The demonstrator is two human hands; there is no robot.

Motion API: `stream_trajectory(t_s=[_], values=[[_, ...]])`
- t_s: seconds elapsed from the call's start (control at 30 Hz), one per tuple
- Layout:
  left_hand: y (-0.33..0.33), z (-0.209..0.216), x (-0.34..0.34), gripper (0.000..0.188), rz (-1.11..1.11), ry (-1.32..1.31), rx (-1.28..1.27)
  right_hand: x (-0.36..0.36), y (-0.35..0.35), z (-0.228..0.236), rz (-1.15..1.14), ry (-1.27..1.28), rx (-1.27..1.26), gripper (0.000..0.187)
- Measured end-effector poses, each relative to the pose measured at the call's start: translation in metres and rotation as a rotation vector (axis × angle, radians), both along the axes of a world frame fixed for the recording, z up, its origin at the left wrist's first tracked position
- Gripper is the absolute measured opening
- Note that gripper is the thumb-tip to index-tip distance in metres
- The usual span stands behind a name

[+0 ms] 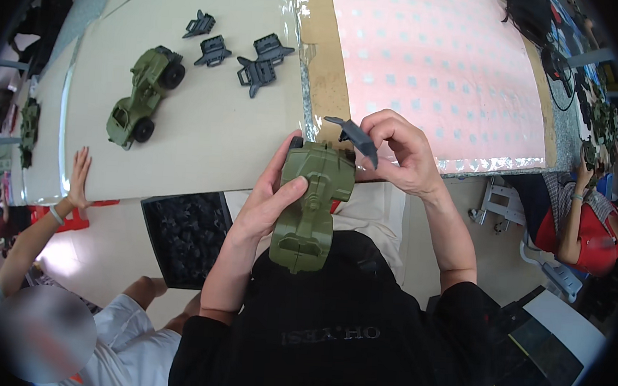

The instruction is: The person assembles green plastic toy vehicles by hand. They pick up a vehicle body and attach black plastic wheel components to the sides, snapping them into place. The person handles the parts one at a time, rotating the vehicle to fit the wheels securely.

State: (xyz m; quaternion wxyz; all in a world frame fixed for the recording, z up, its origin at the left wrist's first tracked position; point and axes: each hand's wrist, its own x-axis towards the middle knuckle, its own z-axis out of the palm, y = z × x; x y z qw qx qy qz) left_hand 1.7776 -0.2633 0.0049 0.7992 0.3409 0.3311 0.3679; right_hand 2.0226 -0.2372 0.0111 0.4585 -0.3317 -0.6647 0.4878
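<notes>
A green toy vehicle body is gripped by my left hand, thumb across its top, just off the table's near edge. Between the thumb and fingers of my right hand is a dark grey plastic part, tilted, close to the far end of the vehicle. Whether the two pieces touch I cannot tell. Another green toy vehicle with black wheels lies farther left on the table. Several similar dark grey plastic parts lie beyond it, toward the far middle.
A pink sheet covers the table's right half. Below the table's edge at left stands a black bin full of dark parts. A co-worker's hand rests on the table at left; another person in red sits at right.
</notes>
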Motion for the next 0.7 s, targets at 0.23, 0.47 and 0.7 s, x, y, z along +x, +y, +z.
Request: stream_trajectory(t_s=[0.23,0.47,0.7], values=[[0.006,0.007,-0.009,0.071,-0.012,-0.04,-0.073,-0.009,0.016,0.005,0.105,0.356,-0.449,0.045],[0.007,0.003,-0.015,0.067,-0.057,-0.057,-0.096,-0.004,0.021,-0.02,0.226,0.566,-0.628,0.034],[0.012,-0.009,-0.023,0.058,-0.051,-0.099,-0.126,-0.014,0.037,-0.023,0.216,0.46,-0.6,0.033]])
